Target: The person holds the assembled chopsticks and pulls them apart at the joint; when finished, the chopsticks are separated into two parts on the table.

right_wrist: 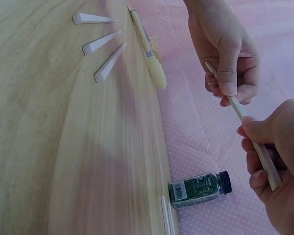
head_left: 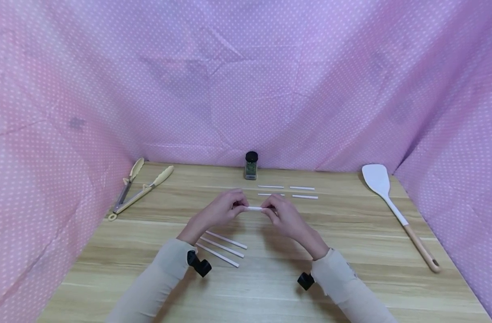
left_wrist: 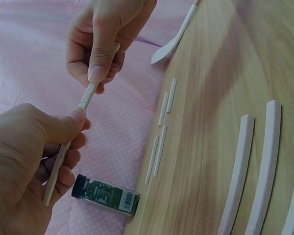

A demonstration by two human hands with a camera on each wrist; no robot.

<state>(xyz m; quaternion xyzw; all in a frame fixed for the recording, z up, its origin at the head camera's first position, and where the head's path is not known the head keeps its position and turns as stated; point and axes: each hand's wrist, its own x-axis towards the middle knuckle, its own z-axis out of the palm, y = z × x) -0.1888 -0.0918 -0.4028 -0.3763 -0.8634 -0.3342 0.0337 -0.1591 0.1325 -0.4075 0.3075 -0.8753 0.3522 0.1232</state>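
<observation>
Between both hands a slim white stick (head_left: pixel 254 208) is held level over the table in the head view. My left hand (head_left: pixel 225 207) pinches its left part between thumb and fingers. The right part is pinched the same way by my right hand (head_left: pixel 285 215). In the left wrist view the stick (left_wrist: pixel 87 95) runs straight from one hand to the other, its near end lying along the left palm. Three longer white sticks (head_left: pixel 222 244) lie side by side near the left forearm. Several shorter white pieces (head_left: pixel 305 197) lie in two rows beyond the hands.
A spice jar (head_left: pixel 251 166) with a black lid and green flakes stands at the back edge. Spread tongs (head_left: pixel 141 190) lie at the back left. A white spatula (head_left: pixel 399 215) with a wooden handle lies along the right side. Pink dotted cloth (head_left: pixel 246 80) surrounds the wooden table (head_left: pixel 262 291).
</observation>
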